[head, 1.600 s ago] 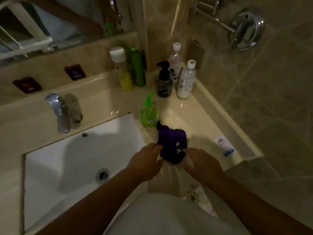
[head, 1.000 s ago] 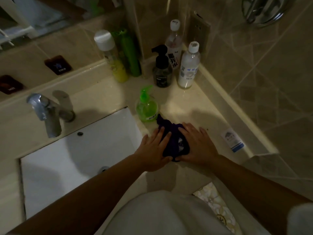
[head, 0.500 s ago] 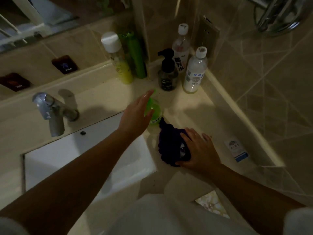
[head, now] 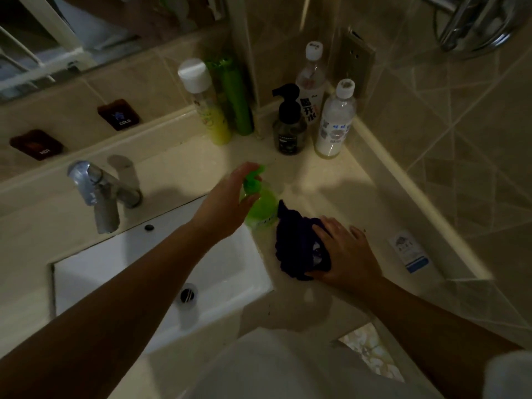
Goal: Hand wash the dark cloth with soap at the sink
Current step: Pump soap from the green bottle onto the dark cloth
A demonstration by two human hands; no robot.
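Right now our left hand [head: 227,204] reaches over the far right corner of the sink [head: 144,272] and closes its fingers loosely round the pump head of the green soap bottle [head: 263,208], thumb on the near side of the nozzle; the light is dim, so we cannot tell how firmly it grips. That bottle stands on the counter [head: 331,191] just beyond the sink's right edge. Touching the bottle's right side lies the dark cloth [head: 290,243], bunched in a crumpled heap on the counter, right of the sink and not in it. Our right hand [head: 342,254] lies on the cloth's right half with fingers spread and nearly straight, pressing it flat to the counter, the thumb tucked under the cloth's near edge. Behind the sink, left of its middle, stands the chrome tap [head: 100,191], its spout pointing down over the basin. Further back from the sink, against the wall, we see a yellow can with a white cap [head: 207,105], a tall green can [head: 236,99] beside it, a dark pump bottle [head: 288,125], and two clear bottles with white caps [head: 335,122]. Well to the right of the sink, near the counter's raised rim, lies a small white and blue packet [head: 408,251].
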